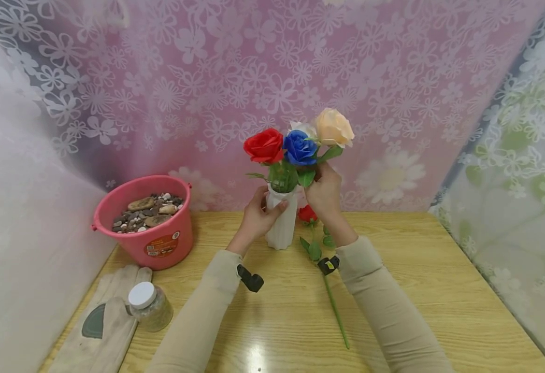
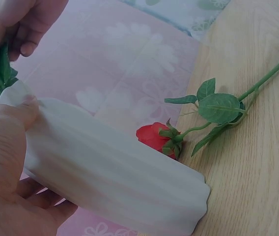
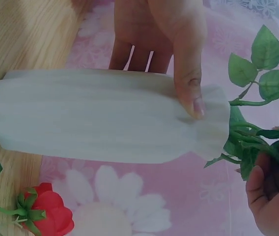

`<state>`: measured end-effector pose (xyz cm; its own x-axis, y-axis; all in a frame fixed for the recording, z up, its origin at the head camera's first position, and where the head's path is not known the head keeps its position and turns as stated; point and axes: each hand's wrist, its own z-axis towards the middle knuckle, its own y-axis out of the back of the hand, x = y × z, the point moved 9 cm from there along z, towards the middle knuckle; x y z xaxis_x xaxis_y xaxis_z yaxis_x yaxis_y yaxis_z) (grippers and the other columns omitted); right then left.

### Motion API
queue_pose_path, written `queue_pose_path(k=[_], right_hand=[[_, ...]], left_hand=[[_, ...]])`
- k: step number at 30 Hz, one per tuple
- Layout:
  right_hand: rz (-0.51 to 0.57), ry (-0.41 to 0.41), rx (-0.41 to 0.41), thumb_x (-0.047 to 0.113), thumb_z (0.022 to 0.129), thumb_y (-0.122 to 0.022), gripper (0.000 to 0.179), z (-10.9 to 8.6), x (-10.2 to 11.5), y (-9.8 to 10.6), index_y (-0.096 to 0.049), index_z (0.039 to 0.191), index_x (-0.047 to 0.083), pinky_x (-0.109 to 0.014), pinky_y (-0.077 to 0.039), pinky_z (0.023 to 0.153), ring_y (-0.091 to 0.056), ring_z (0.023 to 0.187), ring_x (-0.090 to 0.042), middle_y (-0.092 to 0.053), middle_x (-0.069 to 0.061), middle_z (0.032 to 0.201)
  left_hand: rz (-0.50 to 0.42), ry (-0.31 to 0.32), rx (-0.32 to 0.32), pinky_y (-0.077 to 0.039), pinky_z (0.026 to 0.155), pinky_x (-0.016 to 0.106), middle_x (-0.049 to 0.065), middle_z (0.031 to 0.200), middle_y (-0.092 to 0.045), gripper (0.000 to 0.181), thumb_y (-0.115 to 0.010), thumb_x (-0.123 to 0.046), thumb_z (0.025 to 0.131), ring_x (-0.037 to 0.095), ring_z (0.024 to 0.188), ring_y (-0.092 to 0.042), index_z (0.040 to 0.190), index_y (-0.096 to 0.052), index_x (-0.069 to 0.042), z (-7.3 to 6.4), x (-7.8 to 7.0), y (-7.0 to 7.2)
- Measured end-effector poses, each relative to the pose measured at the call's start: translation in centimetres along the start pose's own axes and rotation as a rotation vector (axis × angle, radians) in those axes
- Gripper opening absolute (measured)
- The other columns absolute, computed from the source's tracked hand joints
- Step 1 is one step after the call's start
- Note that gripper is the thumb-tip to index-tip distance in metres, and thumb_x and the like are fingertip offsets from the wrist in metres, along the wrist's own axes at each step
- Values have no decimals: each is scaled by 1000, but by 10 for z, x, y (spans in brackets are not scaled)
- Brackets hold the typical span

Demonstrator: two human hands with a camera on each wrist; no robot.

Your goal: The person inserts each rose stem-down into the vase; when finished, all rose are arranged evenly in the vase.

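A white ribbed vase [image 1: 282, 220] stands upright on the table, gripped near its neck by my left hand [image 1: 258, 215], thumb across the front. Out of its mouth rise a red rose [image 1: 264, 146], a blue rose [image 1: 300, 147], a white rose [image 1: 302, 128] and a peach rose [image 1: 334, 127]. My right hand [image 1: 325, 191] pinches green stems and leaves just above the rim; in the right wrist view its fingers [image 3: 272, 182] curl round them. Which stem it holds I cannot tell. Another red rose [image 2: 154, 137] lies on the table to the right of the vase.
On the left stands a pink bucket [image 1: 179, 248] of pebbles and stones. Before it lie a pale work glove [image 1: 114, 305] and a jar [image 1: 151, 308] with a white lid. Flowered curtains [image 1: 207, 77] hang behind and at both sides of the wooden table [image 1: 417, 259].
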<state>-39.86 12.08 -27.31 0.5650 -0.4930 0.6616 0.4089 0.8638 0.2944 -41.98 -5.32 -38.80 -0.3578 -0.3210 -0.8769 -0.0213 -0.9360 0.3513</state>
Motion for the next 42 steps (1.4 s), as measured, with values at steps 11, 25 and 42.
queue_pose_path(k=[11,25,42], right_hand=[[293,-71,49,-6,97,-56,22,2,-1,-2,-69,114,-5,-23,-61,70,-75,69,-29,-74,-29,89],[227,-73,15,-5,100,-58,18,-3,-6,-8,-70,112,-5,-19,-59,64,-76,75,-43,-77,-27,89],[317,-14,146,-3,105,-53,31,-1,5,-17,-62,135,-1,-32,-64,79,-77,89,-42,-75,-26,113]], left_hand=[[6,17,1,-58,101,54,18,141,-65,63,-73,-38,101,36,123,-68,153,-44,-17,-1,0,0],[43,16,-1,-54,107,54,19,145,-63,63,-73,-40,101,37,129,-65,152,-45,-16,0,0,-1],[62,0,-5,-59,98,52,18,140,-66,62,-73,-37,101,35,122,-69,151,-45,-13,1,-2,0]])
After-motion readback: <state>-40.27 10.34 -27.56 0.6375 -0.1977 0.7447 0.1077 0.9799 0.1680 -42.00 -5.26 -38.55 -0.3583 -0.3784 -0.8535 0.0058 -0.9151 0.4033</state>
